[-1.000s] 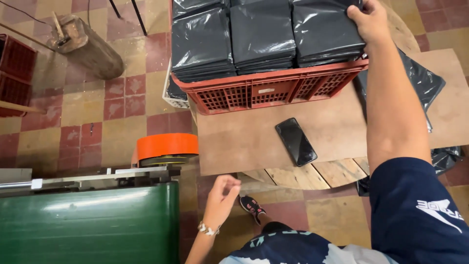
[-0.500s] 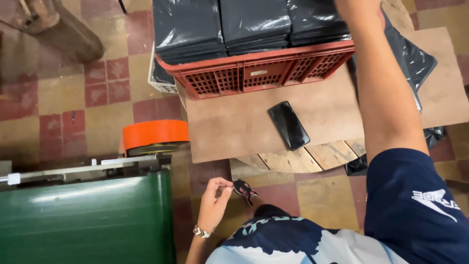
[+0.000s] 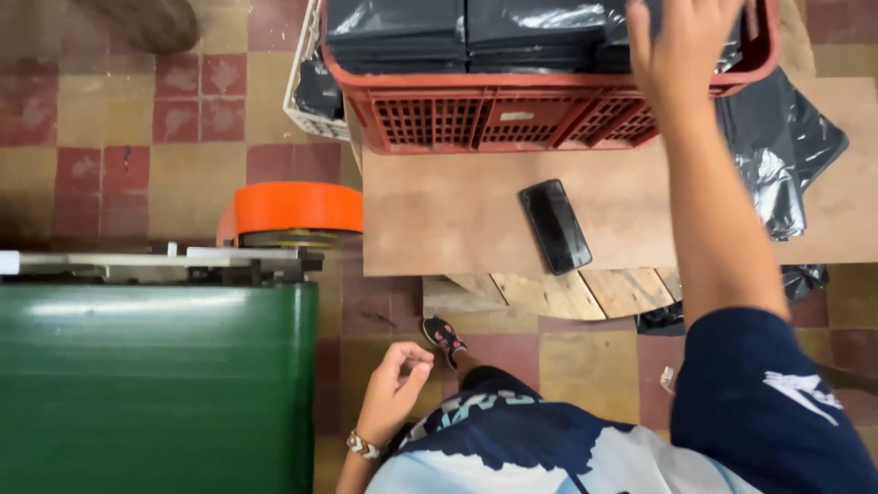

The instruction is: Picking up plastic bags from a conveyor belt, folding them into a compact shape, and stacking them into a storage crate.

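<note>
My right hand (image 3: 688, 38) reaches forward over the red plastic crate (image 3: 512, 114) and rests on the black plastic bags (image 3: 476, 32) stacked inside it; the fingertips run off the top edge, so the grip is unclear. My left hand (image 3: 395, 382) hangs low beside my body, fingers loosely curled with nothing in them, a bracelet on the wrist. The crate sits at the far edge of a brown board (image 3: 457, 215). A black phone (image 3: 555, 226) lies on the board between the crate and me.
A green conveyor belt (image 3: 155, 384) with a metal frame fills the lower left. An orange roll (image 3: 291, 209) sits beside the board. Loose black bags (image 3: 777, 151) lie at the board's right. A white crate (image 3: 306, 91) stands behind on the tiled floor.
The view has shifted so the crate sits higher in frame. My right hand has stayed on the bags at the crate's right side. My left hand dropped slightly lower.
</note>
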